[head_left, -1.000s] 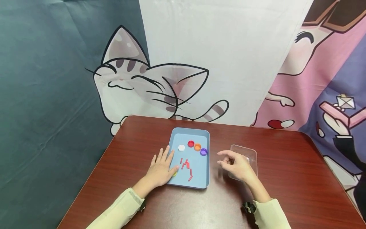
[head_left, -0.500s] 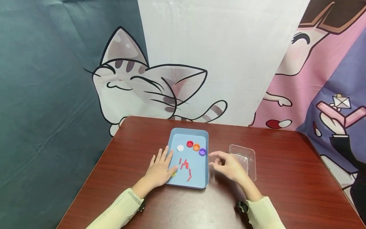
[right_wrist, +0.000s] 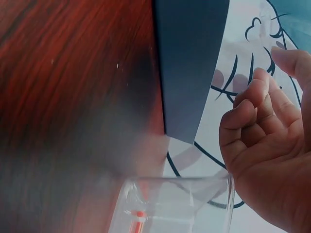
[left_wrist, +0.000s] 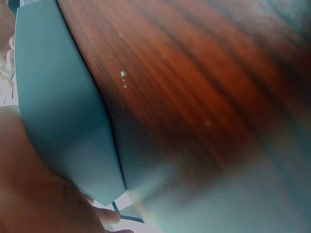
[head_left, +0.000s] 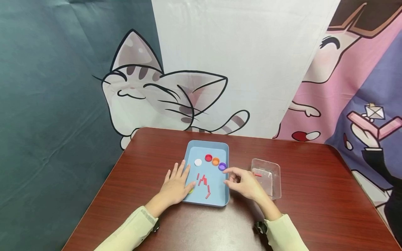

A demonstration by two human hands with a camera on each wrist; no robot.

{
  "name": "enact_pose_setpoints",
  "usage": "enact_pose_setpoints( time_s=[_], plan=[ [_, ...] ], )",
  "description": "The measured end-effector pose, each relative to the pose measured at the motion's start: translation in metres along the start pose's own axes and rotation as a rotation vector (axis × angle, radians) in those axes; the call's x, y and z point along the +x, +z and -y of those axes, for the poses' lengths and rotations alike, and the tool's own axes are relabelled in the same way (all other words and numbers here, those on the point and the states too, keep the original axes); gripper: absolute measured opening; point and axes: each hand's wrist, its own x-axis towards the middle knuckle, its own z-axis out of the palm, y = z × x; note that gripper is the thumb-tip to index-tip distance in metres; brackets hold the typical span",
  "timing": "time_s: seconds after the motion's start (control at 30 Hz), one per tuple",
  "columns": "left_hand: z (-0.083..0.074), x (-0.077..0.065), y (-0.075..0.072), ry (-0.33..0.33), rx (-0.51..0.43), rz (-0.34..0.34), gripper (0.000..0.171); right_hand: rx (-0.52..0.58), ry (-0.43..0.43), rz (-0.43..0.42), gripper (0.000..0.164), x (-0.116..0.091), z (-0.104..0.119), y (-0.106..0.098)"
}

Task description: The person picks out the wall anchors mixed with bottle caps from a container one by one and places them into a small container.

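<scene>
A light blue tray (head_left: 216, 191) lies on the table, holding several small red sticks (head_left: 205, 181) and round caps: white (head_left: 198, 162), red (head_left: 208, 158), orange (head_left: 215, 161) and purple (head_left: 222, 166). My left hand (head_left: 174, 186) rests on the tray's left rim with straight, spread fingers; its thumb partly covers a yellow-green piece (head_left: 191, 191). Over the right rim, beside the purple cap, hovers my right hand (head_left: 243, 183). Its thumb and forefinger are apart with nothing between them, the other fingers loosely curled, as the right wrist view also shows.
Just right of the right hand, a clear plastic box (head_left: 276, 184) stands on the brown table (head_left: 317, 188), with at least one red stick (right_wrist: 138, 223) inside. Behind the table hangs a cloth backdrop (head_left: 251, 52) with cartoon figures.
My right hand has moved left, from in front of the clear box to over the tray's right rim, uncovering a red stick in the box. My left hand stays put.
</scene>
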Motion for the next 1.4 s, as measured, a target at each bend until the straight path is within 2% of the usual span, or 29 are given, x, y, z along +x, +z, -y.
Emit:
enact_pose_setpoints(
  time_s=[0.7, 1.1, 1.23, 1.4],
  plan=[
    [0.001, -0.001, 0.002, 0.014, -0.020, -0.029, 0.074, -0.013, -0.057, 0.108, 0.026, 0.005, 0.010, 0.024],
    [-0.001, -0.002, 0.002, 0.005, -0.010, -0.014, 0.076, -0.086, -0.009, 0.185, 0.029, 0.005, 0.012, 0.030],
    [-0.001, -0.003, 0.002, 0.005, -0.006, -0.011, 0.076, -0.111, -0.018, 0.211, 0.029, 0.006, 0.013, 0.033],
    [-0.002, -0.004, 0.001, 0.009, -0.011, -0.013, 0.076, -0.155, -0.048, 0.204, 0.027, 0.009, 0.012, 0.038]
  ],
)
